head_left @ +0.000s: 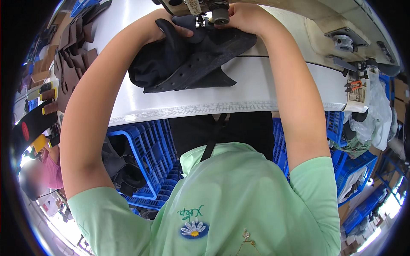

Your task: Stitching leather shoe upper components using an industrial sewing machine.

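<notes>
A black, floppy piece of cut leather-like material with a row of small holes (188, 64) lies on the far part of the white table (256, 96), its far edge under the sewing machine's needle foot (200, 19). The left hand (164, 27) grips its far-left fold with fingers curled; the right hand (243, 17) presses fingers down just right of the needle. Blue plastic crates (149, 141) stand near — beneath the table edge.
</notes>
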### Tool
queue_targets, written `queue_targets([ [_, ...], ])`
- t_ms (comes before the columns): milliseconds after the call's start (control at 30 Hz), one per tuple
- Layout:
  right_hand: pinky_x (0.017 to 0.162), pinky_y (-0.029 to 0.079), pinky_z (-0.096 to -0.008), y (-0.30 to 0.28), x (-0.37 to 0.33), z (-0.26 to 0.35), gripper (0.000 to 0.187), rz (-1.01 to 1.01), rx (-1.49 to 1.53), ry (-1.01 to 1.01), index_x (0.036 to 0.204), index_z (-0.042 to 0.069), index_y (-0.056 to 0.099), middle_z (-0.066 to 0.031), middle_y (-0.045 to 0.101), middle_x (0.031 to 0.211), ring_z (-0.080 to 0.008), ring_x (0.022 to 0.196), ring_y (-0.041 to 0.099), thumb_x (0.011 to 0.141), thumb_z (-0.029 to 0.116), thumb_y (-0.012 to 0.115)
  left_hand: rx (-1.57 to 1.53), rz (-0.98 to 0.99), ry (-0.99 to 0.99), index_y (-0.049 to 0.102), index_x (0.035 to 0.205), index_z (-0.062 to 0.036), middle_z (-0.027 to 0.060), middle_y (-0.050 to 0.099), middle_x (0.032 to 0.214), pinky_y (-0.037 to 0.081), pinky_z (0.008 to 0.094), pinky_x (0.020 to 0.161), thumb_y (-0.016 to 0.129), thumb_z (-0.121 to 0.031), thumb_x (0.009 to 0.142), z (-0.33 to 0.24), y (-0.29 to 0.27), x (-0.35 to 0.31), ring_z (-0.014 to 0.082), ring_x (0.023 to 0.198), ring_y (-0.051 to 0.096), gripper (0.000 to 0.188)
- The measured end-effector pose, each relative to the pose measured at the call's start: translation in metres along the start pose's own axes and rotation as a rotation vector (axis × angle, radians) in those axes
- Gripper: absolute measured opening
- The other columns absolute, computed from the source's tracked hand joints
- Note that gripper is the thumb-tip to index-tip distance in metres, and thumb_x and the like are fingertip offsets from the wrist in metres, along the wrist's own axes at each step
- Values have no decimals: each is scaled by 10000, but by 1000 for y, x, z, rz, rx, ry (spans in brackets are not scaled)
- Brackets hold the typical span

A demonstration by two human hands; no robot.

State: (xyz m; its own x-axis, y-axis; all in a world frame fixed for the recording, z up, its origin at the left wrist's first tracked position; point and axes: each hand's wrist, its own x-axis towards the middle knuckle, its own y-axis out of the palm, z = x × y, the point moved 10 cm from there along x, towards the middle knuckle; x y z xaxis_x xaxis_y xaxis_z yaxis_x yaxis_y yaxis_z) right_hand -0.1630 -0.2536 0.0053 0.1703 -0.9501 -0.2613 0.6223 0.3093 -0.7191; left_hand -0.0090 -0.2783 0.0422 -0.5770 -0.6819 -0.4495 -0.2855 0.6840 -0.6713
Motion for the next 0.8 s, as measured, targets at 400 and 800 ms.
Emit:
queue_targets([
  [400, 735, 527, -425, 3, -7, 16, 288, -169, -170, -109, 934, 34, 731, -216, 703, 837, -361, 812, 689, 753, 244, 653, 44, -78, -77, 686, 1177, 18, 165, 723, 1088, 534, 341, 895, 866, -329, 746, 26, -6, 11, 276, 942, 704, 582],
  [800, 800, 510, -327, -2, -30, 15, 248, -230, 37, 28, 1007, 174, 795, -92, 751, 895, -232, 869, 710, 803, 308, 751, -92, 63, 177, 665, 1250, -33, 145, 683, 1218, 464, 370, 991, 860, -134, 688, 3, -2, 20, 275, 1127, 618, 603],
])
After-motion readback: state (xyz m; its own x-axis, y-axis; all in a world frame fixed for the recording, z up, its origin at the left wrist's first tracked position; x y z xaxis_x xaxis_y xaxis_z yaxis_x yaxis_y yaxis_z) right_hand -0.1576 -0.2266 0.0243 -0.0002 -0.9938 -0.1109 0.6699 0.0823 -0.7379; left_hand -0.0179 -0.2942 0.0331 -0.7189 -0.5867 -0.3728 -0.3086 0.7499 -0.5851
